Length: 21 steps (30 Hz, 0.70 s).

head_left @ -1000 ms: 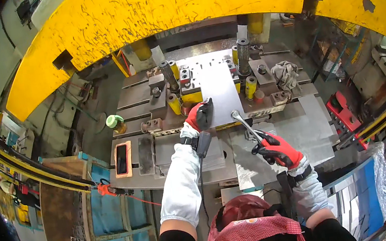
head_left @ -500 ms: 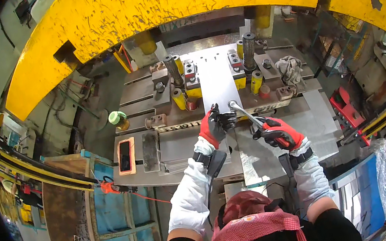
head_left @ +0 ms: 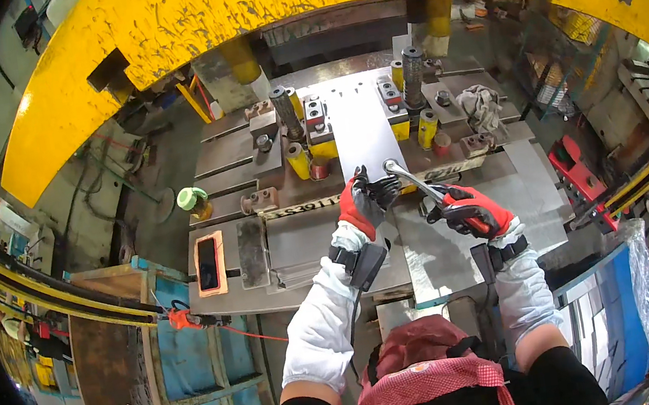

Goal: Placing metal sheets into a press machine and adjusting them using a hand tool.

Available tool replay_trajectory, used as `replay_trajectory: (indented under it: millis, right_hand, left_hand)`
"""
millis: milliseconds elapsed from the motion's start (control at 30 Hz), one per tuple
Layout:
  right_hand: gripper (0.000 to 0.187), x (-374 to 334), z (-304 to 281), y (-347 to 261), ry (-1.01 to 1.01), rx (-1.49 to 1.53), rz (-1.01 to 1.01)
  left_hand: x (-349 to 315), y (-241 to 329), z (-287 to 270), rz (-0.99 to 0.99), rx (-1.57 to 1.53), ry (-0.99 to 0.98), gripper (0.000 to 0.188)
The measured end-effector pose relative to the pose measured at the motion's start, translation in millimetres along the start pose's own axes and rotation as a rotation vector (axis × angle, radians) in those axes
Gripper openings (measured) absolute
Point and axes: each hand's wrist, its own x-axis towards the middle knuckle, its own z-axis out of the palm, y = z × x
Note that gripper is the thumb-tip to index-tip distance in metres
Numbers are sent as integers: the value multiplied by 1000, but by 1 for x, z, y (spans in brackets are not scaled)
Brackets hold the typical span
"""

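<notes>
While 2 hands [head_left: 366, 203] [head_left: 475, 212] reach forward, the pale sheet [head_left: 364, 128] lies beyond them.

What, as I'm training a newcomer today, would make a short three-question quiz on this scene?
1. Which hand holds the metal tool?
2. True or false: the grey cloth lies to the right of the pale sheet.
3. Choose one. On the bottle, the lid is: A red, B green, C black.

Key: 1. The right hand. 2. True. 3. B.
</notes>
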Motion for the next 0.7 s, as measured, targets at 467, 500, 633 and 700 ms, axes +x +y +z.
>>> replay_trajectory:
  millis: [467, 500, 633, 700]
  right_hand:
    - [35, 0, -8, 5, -42, 32, 29]
    - [35, 0, -8, 4, -49, 12, 36]
    - [25, -4, 3, -1, -15, -29, -35]
    - [27, -2, -1, 2, -14, -13, -14]
  left_hand:
    - [0, -5, 5, 119, 27, 34, 32]
    - [1, -5, 4, 119, 17, 30, 32]
    - [3, -4, 1, 111, -32, 15, 32]
    - [4, -4, 2, 113, -36, 20, 32]
